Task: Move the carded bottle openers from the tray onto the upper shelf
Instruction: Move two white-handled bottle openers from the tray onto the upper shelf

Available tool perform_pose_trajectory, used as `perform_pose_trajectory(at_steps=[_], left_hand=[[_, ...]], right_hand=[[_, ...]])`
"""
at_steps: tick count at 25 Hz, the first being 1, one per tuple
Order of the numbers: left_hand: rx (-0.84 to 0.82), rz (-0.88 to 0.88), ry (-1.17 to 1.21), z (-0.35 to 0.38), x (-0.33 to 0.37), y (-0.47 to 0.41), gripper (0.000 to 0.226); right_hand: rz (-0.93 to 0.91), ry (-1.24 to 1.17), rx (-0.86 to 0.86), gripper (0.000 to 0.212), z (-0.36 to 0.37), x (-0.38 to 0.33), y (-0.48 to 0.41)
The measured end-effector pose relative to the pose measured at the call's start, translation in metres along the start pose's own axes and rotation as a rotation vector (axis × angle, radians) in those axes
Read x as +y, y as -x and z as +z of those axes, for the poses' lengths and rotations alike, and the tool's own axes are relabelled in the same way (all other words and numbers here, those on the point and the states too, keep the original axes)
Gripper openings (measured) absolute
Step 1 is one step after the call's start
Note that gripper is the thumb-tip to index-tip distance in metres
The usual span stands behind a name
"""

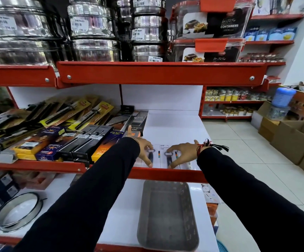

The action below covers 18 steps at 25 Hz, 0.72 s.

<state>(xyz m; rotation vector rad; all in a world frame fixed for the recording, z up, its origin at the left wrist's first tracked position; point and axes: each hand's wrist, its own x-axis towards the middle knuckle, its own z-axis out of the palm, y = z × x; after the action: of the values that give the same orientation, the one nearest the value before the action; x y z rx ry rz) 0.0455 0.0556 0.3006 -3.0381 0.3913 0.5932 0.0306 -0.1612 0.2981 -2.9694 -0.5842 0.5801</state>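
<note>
Resting on the upper shelf (pixel 174 124), both carded bottle openers (pixel 167 157) lie under spread, unclenched left hand (pixel 145 148) and right hand (pixel 182 153); tray (pixel 167 215) below.

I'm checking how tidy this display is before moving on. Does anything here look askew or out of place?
The carded bottle openers lie flat and roughly parallel under both hands. The yellow carded tools at the shelf's left are heaped at mixed angles, overlapping. The tray below looks empty.
</note>
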Motion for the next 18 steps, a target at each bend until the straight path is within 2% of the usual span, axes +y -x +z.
perform_pose_trajectory(at_steps=[4, 9, 14, 18], left_hand=[[0.022, 0.003, -0.032, -0.001, 0.002, 0.003, 0.088], [0.020, -0.001, -0.018, 0.003, -0.001, 0.001, 0.096], [0.039, -0.020, -0.062, 0.005, 0.001, 0.007, 0.094], [0.001, -0.023, -0.042, 0.003, 0.004, 0.009, 0.092]], right_hand=[[-0.001, 0.024, 0.017, 0.084, 0.005, 0.003, -0.007], [0.004, 0.027, 0.027, 0.085, 0.010, 0.005, -0.013], [0.005, 0.032, 0.032, 0.083, 0.012, 0.004, -0.010], [0.008, 0.026, 0.023, 0.084, 0.013, 0.002, -0.008]])
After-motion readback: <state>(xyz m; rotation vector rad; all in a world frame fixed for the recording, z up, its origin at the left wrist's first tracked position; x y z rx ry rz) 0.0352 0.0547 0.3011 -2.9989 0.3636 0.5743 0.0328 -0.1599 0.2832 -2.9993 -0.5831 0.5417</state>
